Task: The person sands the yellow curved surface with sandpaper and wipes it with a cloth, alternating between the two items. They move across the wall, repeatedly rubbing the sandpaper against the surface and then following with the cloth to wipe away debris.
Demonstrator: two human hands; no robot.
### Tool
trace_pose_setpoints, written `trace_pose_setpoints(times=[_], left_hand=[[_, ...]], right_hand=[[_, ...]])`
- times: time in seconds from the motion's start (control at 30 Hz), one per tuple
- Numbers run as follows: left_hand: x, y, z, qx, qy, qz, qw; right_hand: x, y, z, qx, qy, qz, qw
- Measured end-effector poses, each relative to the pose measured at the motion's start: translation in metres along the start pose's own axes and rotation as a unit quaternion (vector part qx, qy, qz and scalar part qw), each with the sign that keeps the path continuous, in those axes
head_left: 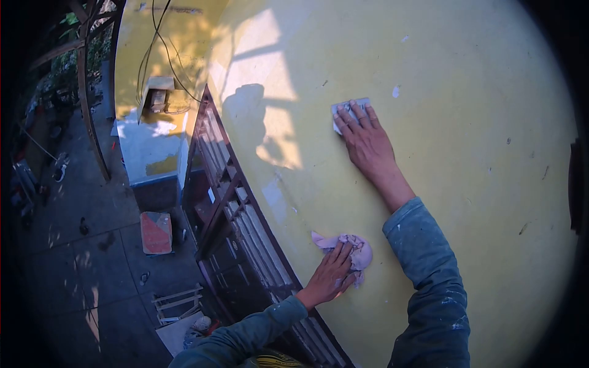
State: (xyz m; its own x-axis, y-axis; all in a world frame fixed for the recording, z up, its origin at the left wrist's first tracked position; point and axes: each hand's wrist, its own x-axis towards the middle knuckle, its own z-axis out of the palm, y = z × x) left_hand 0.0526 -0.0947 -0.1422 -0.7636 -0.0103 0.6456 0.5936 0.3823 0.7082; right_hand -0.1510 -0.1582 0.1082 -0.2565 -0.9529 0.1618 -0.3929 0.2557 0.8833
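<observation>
Grey sandpaper (pixel 345 109) sits under right hand (pixel 368 146) fingers, pink rag (pixel 361 251) under left hand (pixel 331 275).

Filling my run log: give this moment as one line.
left hand: holds pink cloth | right hand: presses pale sheet | on yellow wall

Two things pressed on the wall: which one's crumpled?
The pink rag under the left hand, lower on the yellow wall. The pale sheet under the right hand lies flat, higher up.
</observation>
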Motion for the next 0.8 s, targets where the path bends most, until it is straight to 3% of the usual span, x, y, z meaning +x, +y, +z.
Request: trace_pose_setpoints(times=[0.03, 0.13, 0.2, 0.3, 0.37, 0.43, 0.53, 0.57, 0.63, 0.8], left_hand=[[0.000, -0.001, -0.001, 0.000, -0.002, 0.004, 1.000], [0.004, -0.002, -0.007, -0.004, 0.004, 0.019, 1.000], [0.003, -0.001, -0.008, -0.014, 0.002, 0.026, 1.000], [0.002, 0.001, -0.002, -0.020, 0.013, 0.018, 1.000], [0.000, 0.000, 0.006, -0.005, 0.035, 0.014, 0.999], [0.000, 0.002, 0.009, -0.005, 0.038, 0.011, 0.999], [0.001, 0.002, 0.009, -0.002, 0.046, 0.007, 0.999], [0.000, 0.002, 0.009, -0.006, 0.045, 0.005, 0.999], [0.001, 0.002, 0.007, -0.006, 0.037, 0.005, 0.999], [0.001, 0.005, 0.012, -0.022, 0.031, -0.010, 0.999]], right_hand=[[-0.015, -0.030, 0.008, 0.046, -0.058, -0.078, 0.994], [-0.026, -0.020, 0.004, 0.091, -0.110, -0.124, 0.982], [-0.005, 0.042, -0.027, 0.013, -0.020, -0.020, 1.000], [0.010, 0.133, -0.067, -0.147, 0.097, 0.178, 0.968], [0.001, 0.126, -0.072, -0.152, 0.119, 0.221, 0.956], [-0.021, 0.058, -0.050, -0.063, 0.069, 0.147, 0.985], [-0.087, -0.067, 0.002, 0.082, -0.085, -0.109, 0.987], [-0.105, -0.086, 0.002, 0.112, -0.134, -0.162, 0.971], [-0.111, -0.074, -0.003, 0.131, -0.138, -0.162, 0.968], [-0.057, 0.067, -0.078, -0.030, 0.043, 0.110, 0.993]])
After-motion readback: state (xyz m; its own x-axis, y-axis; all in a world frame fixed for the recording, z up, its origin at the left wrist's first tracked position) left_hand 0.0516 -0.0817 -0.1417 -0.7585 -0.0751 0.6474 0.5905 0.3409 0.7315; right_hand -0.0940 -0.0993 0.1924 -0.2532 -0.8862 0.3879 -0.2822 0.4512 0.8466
